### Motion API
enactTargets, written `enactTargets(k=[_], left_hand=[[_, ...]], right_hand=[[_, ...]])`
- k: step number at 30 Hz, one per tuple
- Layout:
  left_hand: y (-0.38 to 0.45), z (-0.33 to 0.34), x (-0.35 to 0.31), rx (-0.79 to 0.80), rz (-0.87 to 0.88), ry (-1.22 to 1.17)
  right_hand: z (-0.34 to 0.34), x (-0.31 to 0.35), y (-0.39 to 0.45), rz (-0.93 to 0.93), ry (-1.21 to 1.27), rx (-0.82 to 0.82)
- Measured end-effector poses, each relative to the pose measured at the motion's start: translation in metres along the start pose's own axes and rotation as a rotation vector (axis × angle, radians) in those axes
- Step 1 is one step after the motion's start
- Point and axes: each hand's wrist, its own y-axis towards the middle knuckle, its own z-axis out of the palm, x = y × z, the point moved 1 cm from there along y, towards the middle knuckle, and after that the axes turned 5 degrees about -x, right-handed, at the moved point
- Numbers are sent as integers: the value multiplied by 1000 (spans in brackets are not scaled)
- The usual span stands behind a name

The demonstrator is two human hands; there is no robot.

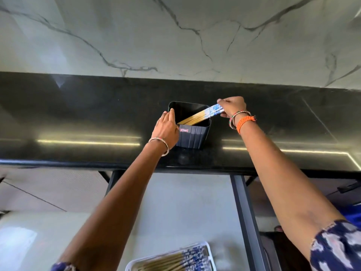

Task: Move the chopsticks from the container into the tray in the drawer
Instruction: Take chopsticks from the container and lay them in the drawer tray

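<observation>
Your left hand grips the near-left rim of the black ribbed plastic container on the glossy black counter. Your right hand pinches the blue-patterned ends of wooden chopsticks leaning inside it. More chopsticks lie in the white tray below.

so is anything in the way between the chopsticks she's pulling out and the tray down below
Nothing visible blocks it. The right hand grips the chopsticks at their patterned ends, the tray lies open below the countertop, already holding others.
</observation>
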Motion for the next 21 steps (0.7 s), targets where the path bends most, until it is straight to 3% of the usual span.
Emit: enactTargets(k=[5, 9, 12, 18, 21], left_hand=[[-1, 7, 6, -30, 20, 10], [-1, 5, 4, -26, 10, -14], [-1, -1, 0, -30, 17, -13], [-9, -34, -28, -195, 163, -40], [-20, -56, -49, -260, 241, -11]], right_hand=[[-1, 7, 11, -53, -95, 59], [-11, 14, 15, -109, -108, 6], [-23, 21, 18, -125, -22, -34], [-69, 49, -9, -319, 152, -175], [-91, 59, -51, -445, 231, -134]])
